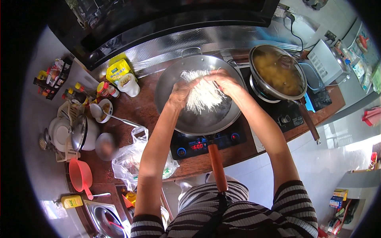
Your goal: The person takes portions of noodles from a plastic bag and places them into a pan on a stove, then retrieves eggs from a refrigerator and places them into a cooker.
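Observation:
My left hand and my right hand hold a bundle of thin white noodles between them, over a large steel wok. Strands hang loosely from the bundle towards the wok's bottom. Some liquid seems to lie in the wok, partly hidden by the noodles. The wok stands on a lit induction cooker, its wooden handle pointing at my body. By my left forearm is a clear plastic bag with contents I cannot make out.
A glass-lidded pan of yellowish food sits on a second cooker at right, its handle past the counter edge. Left stand a ladle across a bowl, a white tub, a lidded pot and a red dipper.

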A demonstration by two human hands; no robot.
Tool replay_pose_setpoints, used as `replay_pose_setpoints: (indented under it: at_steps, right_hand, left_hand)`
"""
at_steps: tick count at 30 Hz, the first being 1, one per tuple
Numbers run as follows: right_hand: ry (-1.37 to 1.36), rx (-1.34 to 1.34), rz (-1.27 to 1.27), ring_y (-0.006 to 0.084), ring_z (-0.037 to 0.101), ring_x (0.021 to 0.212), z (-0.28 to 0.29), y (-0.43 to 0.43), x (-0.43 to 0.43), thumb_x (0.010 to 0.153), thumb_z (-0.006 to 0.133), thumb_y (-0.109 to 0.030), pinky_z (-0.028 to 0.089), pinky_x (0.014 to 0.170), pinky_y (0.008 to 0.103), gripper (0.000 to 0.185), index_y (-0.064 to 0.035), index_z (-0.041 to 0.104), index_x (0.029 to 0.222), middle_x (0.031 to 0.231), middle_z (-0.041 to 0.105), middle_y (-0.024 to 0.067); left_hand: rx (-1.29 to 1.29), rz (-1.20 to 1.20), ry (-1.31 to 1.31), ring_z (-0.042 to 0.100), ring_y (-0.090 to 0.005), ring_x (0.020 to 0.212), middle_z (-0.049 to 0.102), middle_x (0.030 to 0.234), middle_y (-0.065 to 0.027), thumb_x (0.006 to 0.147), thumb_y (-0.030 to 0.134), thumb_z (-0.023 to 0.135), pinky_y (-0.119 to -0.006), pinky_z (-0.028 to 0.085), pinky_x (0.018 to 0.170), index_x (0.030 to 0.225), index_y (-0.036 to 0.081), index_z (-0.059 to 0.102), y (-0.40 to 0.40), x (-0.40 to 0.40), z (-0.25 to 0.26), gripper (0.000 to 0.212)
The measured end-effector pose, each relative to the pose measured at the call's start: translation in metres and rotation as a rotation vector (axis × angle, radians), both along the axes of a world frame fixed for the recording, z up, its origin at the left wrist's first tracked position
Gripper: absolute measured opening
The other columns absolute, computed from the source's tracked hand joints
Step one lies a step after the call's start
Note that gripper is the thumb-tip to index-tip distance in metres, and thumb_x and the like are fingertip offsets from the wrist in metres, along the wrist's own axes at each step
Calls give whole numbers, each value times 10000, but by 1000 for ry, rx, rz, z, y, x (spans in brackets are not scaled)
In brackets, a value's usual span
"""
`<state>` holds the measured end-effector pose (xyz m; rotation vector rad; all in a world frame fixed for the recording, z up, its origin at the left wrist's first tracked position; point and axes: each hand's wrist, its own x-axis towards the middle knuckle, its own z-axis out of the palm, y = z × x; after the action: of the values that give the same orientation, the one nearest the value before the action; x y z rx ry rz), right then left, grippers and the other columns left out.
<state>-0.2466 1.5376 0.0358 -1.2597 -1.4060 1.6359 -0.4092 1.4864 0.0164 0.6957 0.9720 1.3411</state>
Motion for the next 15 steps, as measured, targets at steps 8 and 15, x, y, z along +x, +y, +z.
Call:
replay_pose_setpoints:
  at_steps: [8,15]
  right_hand:
    - [203,-3,-284,215,586,794,-48,22,0,668,698,-100,490,684,307,423,68,499,1002,879,590,157]
    - [50,160,-247,184,571,709,-44,25,7,716,664,-165,476,610,299,330,59,533,920,808,591,128]
  left_hand:
    - [-166,16,-68,621,-221,754,623,900,-150,807,68,585,-320,515,670,980,-101,556,10,-33,-28,243]
    - [-143,209,196,612,-206,692,612,804,-121,767,73,622,-322,511,619,907,-60,567,5,-35,-26,200]
